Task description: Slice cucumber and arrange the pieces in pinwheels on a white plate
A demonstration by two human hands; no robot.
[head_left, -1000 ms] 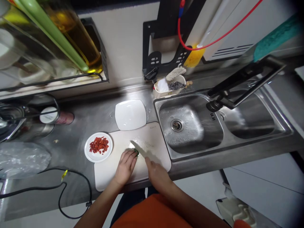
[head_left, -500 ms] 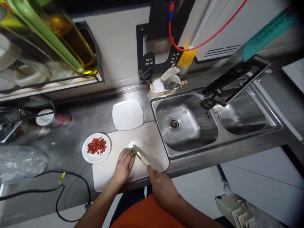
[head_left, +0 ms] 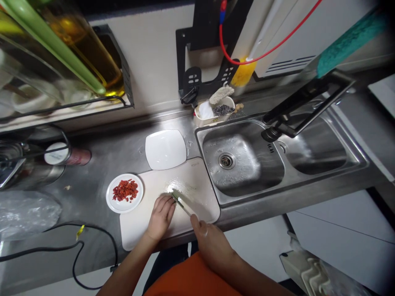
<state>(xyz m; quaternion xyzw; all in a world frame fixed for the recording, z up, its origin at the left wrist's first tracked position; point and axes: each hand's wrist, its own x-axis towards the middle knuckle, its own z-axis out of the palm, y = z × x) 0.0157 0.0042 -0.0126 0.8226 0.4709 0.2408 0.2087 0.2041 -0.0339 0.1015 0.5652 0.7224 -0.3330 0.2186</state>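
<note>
My right hand [head_left: 211, 240] is wrapped round the handle of a knife [head_left: 182, 206], whose blade points up and left over the white cutting board [head_left: 142, 230]. My left hand [head_left: 161, 216] rests on the board with bent fingers pressed together, right beside the blade tip. Under those fingertips a bit of something green shows; most of it is hidden, so its kind is unclear. Small green shreds and a wet sheen lie on the board beyond the blade. At the board's left edge is a round white plate [head_left: 110, 196] bearing chopped red pieces [head_left: 125, 190].
A square white plate [head_left: 166, 149] touches the board's far edge. To the right lies a steel double sink [head_left: 247, 164] with a black faucet [head_left: 286, 119]. A black cable [head_left: 115, 242], a plastic bag [head_left: 27, 213] and a pink canister [head_left: 78, 156] are on the left.
The view has shifted very slightly. Both hands and the knife stay almost in the same place, with the blade a touch further left by the left fingertips.
</note>
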